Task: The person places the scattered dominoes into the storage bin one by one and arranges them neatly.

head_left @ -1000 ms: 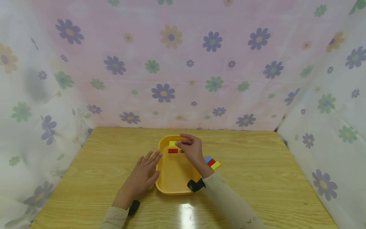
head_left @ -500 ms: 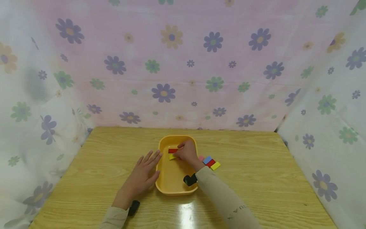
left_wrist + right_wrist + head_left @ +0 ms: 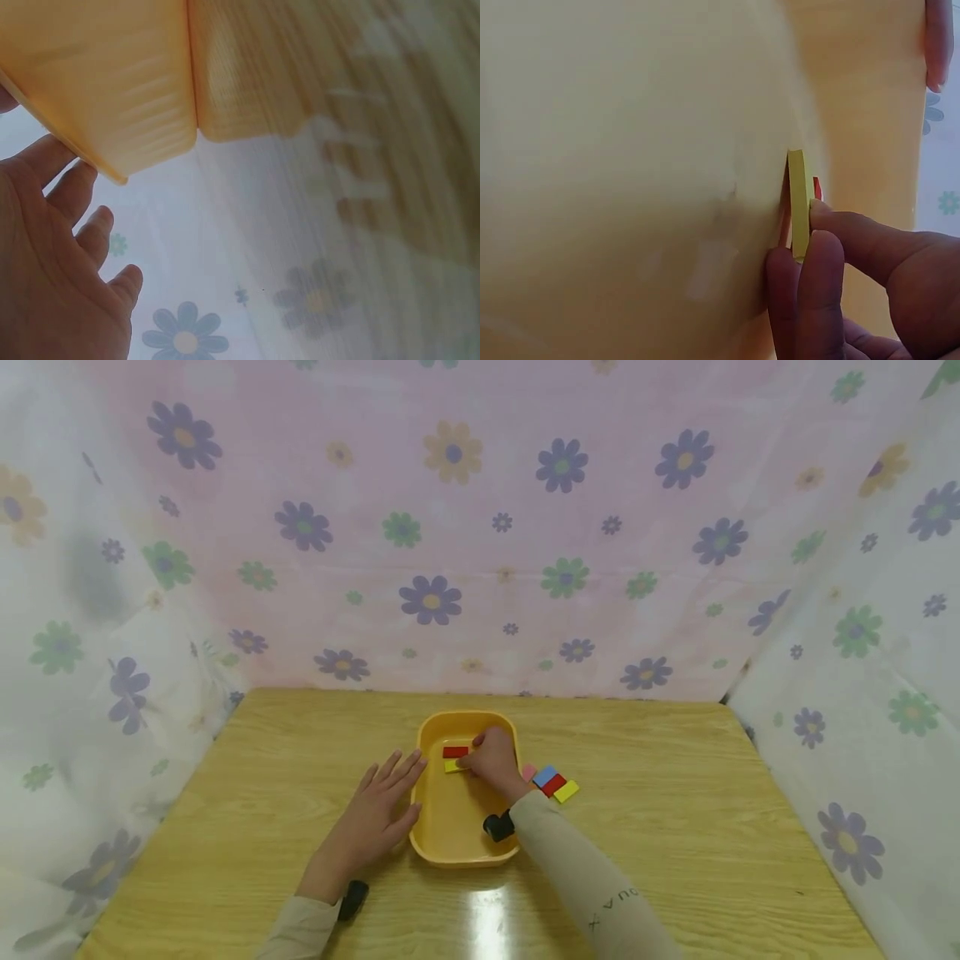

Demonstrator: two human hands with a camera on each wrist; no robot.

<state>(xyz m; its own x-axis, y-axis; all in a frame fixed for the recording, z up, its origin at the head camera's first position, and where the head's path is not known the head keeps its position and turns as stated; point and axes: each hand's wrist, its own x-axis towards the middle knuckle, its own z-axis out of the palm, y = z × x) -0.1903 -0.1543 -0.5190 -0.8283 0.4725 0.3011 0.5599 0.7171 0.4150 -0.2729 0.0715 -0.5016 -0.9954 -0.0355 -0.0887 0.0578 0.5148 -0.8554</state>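
Floral sheet (image 3: 480,543) behind and at both sides, wood-grain counter (image 3: 675,802) in front. Yellow-orange tray (image 3: 453,831) on it, near the middle. Right hand (image 3: 492,762) inside the tray, thumb and fingers pinching the yellow block (image 3: 800,202); can't tell if it's touching the tray floor. Red block (image 3: 455,752) just beyond it, also in the tray. Left hand (image 3: 375,818) at the tray's left rim, fingers extended, gripping nothing. Right of the tray on the counter: pink piece (image 3: 528,772), blue block (image 3: 546,776), second red block (image 3: 553,786), second yellow block (image 3: 567,791), in a row.
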